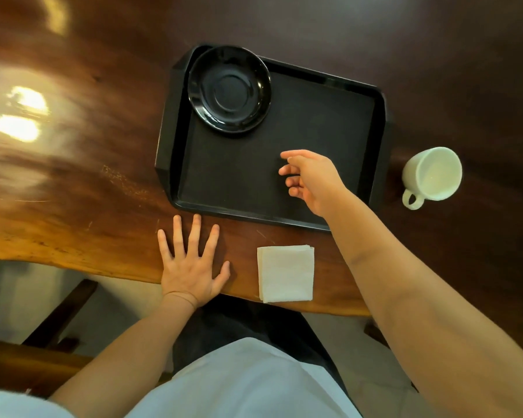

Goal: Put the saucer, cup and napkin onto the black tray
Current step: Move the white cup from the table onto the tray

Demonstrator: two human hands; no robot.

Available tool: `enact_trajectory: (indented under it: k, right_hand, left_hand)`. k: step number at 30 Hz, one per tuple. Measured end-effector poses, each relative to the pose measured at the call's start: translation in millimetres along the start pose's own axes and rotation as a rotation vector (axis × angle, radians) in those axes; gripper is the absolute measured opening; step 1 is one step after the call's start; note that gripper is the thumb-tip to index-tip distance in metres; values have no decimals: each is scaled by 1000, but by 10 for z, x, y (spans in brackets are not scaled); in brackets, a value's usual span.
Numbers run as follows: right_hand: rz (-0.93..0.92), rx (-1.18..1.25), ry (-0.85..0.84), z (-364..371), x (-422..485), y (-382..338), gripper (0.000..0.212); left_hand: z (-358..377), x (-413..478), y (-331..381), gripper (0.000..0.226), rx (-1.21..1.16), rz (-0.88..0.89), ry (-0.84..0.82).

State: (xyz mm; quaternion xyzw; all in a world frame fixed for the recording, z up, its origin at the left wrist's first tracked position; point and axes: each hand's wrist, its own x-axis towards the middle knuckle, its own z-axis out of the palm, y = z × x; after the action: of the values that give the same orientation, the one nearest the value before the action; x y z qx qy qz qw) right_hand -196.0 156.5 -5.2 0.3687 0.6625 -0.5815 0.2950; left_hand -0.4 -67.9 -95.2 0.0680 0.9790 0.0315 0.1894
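A black saucer (229, 89) rests in the far left corner of the black tray (372, 140), partly over its rim. Right of the tray, on the table, stands a white cup (432, 174) with its handle toward me. A folded white napkin (285, 273) lies on the table near the front edge, below the tray. My right hand (311, 179) hovers over the tray's right half, fingers apart and empty. My left hand (191, 263) lies flat on the table, fingers spread, left of the napkin and just in front of the tray.
The dark wooden table (73, 176) has an uneven front edge close to my body. A wooden bench or chair part (52, 324) sits below at the left. Light glare marks the table's left side.
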Motion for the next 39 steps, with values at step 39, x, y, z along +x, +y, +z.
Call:
enact_trajectory:
  k: [39]
  right_hand:
    - [103, 845, 323, -1994, -58, 853, 33]
  left_hand:
    - [4, -32, 62, 82, 8, -35, 115]
